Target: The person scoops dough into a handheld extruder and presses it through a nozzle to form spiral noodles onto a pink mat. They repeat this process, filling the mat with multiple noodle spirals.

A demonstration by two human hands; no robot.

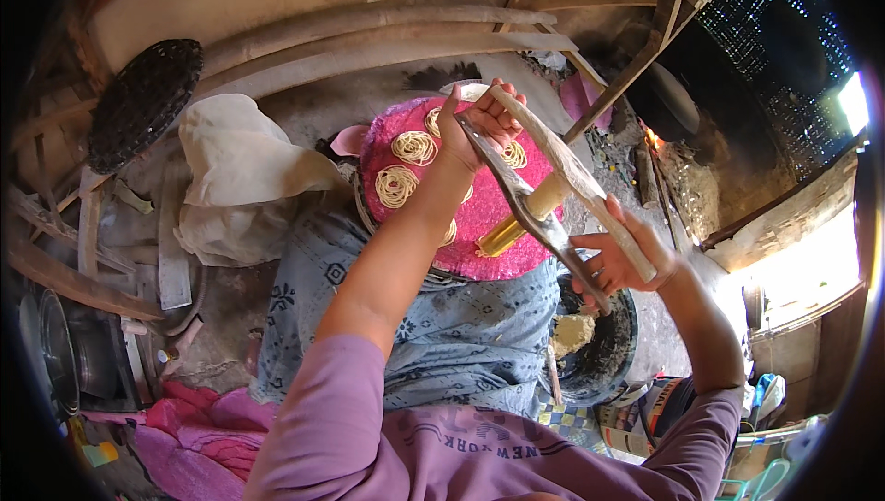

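- Cloth (378, 139): hot pink, mottled w/ paler flecks, loudest thing here from where I stand.
- Noodles (397, 187): pale creamy yel.
- Tube (501, 235): brassy gold.
- Pale bar (553, 146): bleached lt tan.
- Dk bar (498, 167): gry-brn.
- Skirt (461, 344): faded blue-gry, scattered blk-ish motifs.
- Shirt (318, 409): mauve, dker lettering across chest.
- Sheet (240, 141): off-wht.
- Basket (147, 100): nearly blk.
- Dough (573, 330): pale yel.
- Towel (203, 446): brt pink, deeper in folds.
- Fire (653, 139): orange.

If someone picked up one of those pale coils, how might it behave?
The pale coil would probably flop, since its thin loops lie loose. It looks light, given such fine strands. Rolling seems unlikely, as it rests flat on the pink cloth.
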